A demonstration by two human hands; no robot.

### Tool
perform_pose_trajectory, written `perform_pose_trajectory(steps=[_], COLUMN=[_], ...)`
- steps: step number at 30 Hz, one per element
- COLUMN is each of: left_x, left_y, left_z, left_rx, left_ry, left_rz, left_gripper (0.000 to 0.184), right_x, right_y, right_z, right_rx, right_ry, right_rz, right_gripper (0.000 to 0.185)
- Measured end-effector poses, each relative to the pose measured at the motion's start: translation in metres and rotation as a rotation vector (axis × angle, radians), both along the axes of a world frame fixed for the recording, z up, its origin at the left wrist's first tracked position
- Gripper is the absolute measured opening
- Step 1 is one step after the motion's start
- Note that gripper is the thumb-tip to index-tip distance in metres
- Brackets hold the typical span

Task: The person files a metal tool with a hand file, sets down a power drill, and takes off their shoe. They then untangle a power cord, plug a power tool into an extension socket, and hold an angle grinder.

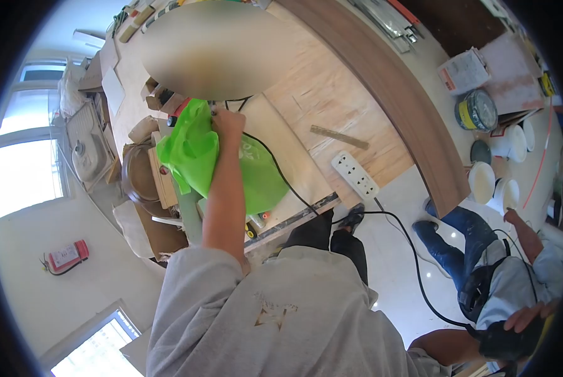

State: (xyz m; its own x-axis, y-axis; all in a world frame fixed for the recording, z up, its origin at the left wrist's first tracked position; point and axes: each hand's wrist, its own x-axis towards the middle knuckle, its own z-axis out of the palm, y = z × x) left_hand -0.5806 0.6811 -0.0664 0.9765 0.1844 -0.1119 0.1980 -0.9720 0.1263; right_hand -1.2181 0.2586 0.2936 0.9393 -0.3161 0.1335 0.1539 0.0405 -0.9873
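Note:
My left hand (230, 123) is closed on the upper edge of a bright green bag (190, 154) lying on the wooden work surface (350, 107). Down at the lower right, my right hand (526, 316) grips a black power tool (511, 339) with some yellow on it, partly cut off by the dark image edge. From the tool a black cord (414, 257) runs up towards the work surface. A white power strip (355, 175) and a narrow wood strip (340, 136) lie right of the bag.
A long brown board (397, 94) spans the right side of the work surface. Another person (482, 251) in jeans is at the right, one hand near white buckets (506, 191). A paint can (476, 111) stands above them. Cardboard boxes (162, 235) are at the left. The top centre is blurred.

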Motion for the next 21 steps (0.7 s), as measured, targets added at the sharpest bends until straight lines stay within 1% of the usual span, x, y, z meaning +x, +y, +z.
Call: perform_pose_trajectory(steps=[1, 2, 3, 4, 5, 6, 7, 9, 11, 12, 15, 16, 18, 19, 21], left_x=[0.021, 0.045, 0.07, 0.08, 0.088, 0.086, 0.084, 0.079, 0.067, 0.06, 0.048, 0.04, 0.017, 0.009, -0.01], left_y=[0.013, 0.03, 0.052, 0.063, 0.063, 0.062, 0.061, 0.052, 0.038, 0.03, 0.017, 0.01, -0.011, -0.019, -0.031], left_z=[-0.013, -0.031, -0.055, -0.057, -0.063, -0.059, -0.055, -0.025, -0.018, -0.017, -0.008, 0.004, 0.044, 0.063, 0.1], left_rx=[0.009, -0.003, -0.103, -0.21, -0.336, -0.239, -0.14, -0.018, 0.045, 0.077, 0.055, 0.034, -0.009, -0.123, -0.353], left_ry=[0.028, 0.044, -0.009, -0.09, -0.208, -0.196, -0.188, 0.109, -0.031, -0.097, -0.293, -0.426, -0.692, -0.708, -0.731], left_rz=[-0.001, -0.028, -0.048, -0.046, 0.177, 0.131, 0.087, 0.003, -0.058, -0.089, -0.182, -0.247, -0.382, -0.428, -0.514], left_gripper=[0.052, 0.045, 0.039, 0.033, 0.029, 0.028, 0.026, 0.025, 0.025, 0.025, 0.023, 0.022, 0.02, 0.018, 0.017], right_x=[-0.019, -0.012, -0.006, -0.01, -0.014, -0.043, -0.047, -0.031, -0.027, -0.042, 0.012, 0.026, 0.03, 0.027, 0.026], right_y=[-0.011, -0.01, -0.008, -0.011, -0.013, -0.023, -0.02, 0.001, 0.003, -0.015, 0.05, 0.06, 0.065, 0.067, 0.074], right_z=[0.014, 0.02, 0.025, 0.024, 0.022, 0.013, 0.006, -0.009, -0.012, -0.011, -0.029, -0.03, -0.032, -0.031, -0.03], right_rx=[0.005, 0.026, 0.049, 0.047, 0.045, 0.021, 0.006, -0.018, -0.002, 0.022, -0.119, -0.151, -0.192, -0.201, -0.238], right_ry=[0.066, 0.053, 0.042, 0.022, 0.003, -0.021, -0.053, -0.122, -0.103, -0.037, -0.188, -0.212, -0.193, -0.147, -0.15], right_rz=[0.019, 0.098, 0.178, 0.167, 0.157, 0.051, -0.028, -0.158, -0.146, -0.079, -0.385, -0.432, -0.509, -0.537, -0.577], right_gripper=[0.09, 0.091, 0.091, 0.091, 0.091, 0.09, 0.09, 0.091, 0.092, 0.092, 0.084, 0.081, 0.078, 0.078, 0.077])
